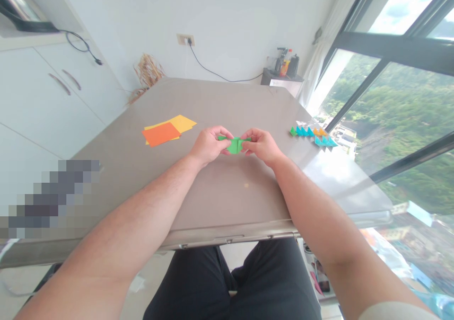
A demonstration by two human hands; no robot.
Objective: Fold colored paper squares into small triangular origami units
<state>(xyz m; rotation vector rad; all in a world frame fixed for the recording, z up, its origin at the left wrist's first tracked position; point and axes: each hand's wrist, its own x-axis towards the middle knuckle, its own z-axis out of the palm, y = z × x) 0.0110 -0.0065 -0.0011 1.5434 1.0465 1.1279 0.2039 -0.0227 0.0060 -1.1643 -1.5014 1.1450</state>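
Observation:
Between my hands is a folded piece of green paper (234,146), held just over the middle of the table. My left hand (212,145) pinches its left end between thumb and fingers. The right end is pinched the same way by my right hand (260,145). A vertical crease shows in the paper's middle; both ends are partly hidden by my fingers. To the left lie orange paper (161,134) and yellow paper (182,123), overlapping. Small folded paper boats (305,131) in green, blue and orange stand in rows on the right.
The grey-brown table (227,197) spreads out under my arms, its front edge close to my lap. A blurred-out dark patch (53,197) covers the table's left side. A window (397,83) borders the right side, and a small cabinet (282,81) with bottles stands behind.

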